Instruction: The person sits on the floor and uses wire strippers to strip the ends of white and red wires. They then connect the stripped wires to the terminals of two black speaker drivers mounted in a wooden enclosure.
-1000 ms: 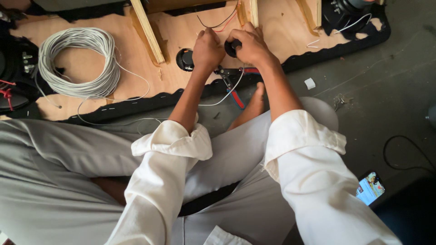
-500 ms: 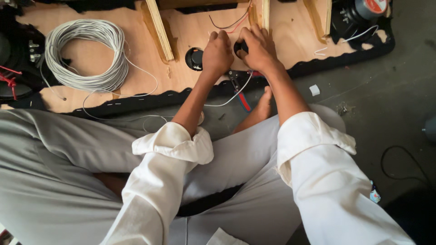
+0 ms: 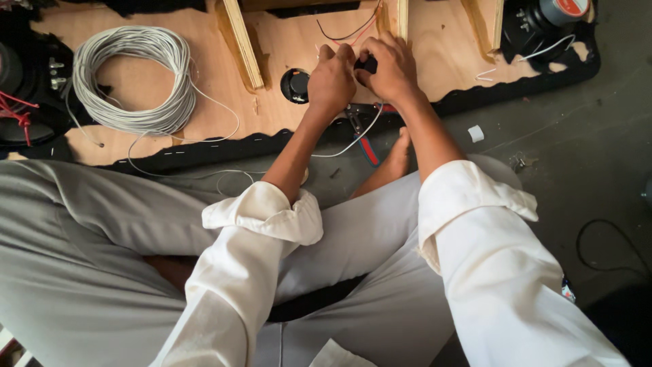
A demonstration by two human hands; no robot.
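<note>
I see my left hand (image 3: 331, 83) curled into a loose fist, fingers pinched narrow on thin wire ends I can barely make out. My right hand (image 3: 388, 68) sits just beside it, knuckles touching, closed around a small black part (image 3: 367, 64) that peeks out between the two hands; I cannot tell its shape or which way it points.

Both hands work over the plywood board (image 3: 204, 54) that lies on the floor, close to its near edge, which is trimmed in black fabric. Thin red and black wires (image 3: 346, 34) loop from the hands toward the far edge. A white wire (image 3: 353, 139) runs from under the hands across the near edge toward my legs. Pliers with red and blue handles (image 3: 361, 136) lie across that near edge, long axis slanting from the hands toward my bare foot (image 3: 396, 153).

Just left of the left hand a round black speaker (image 3: 295, 85) sits in the board. Wooden battens (image 3: 242, 41) stand on either side, leaving a narrow lane for the hands. A coil of grey cable (image 3: 129, 78) lies well apart toward the board's left end, with open plywood between.
</note>
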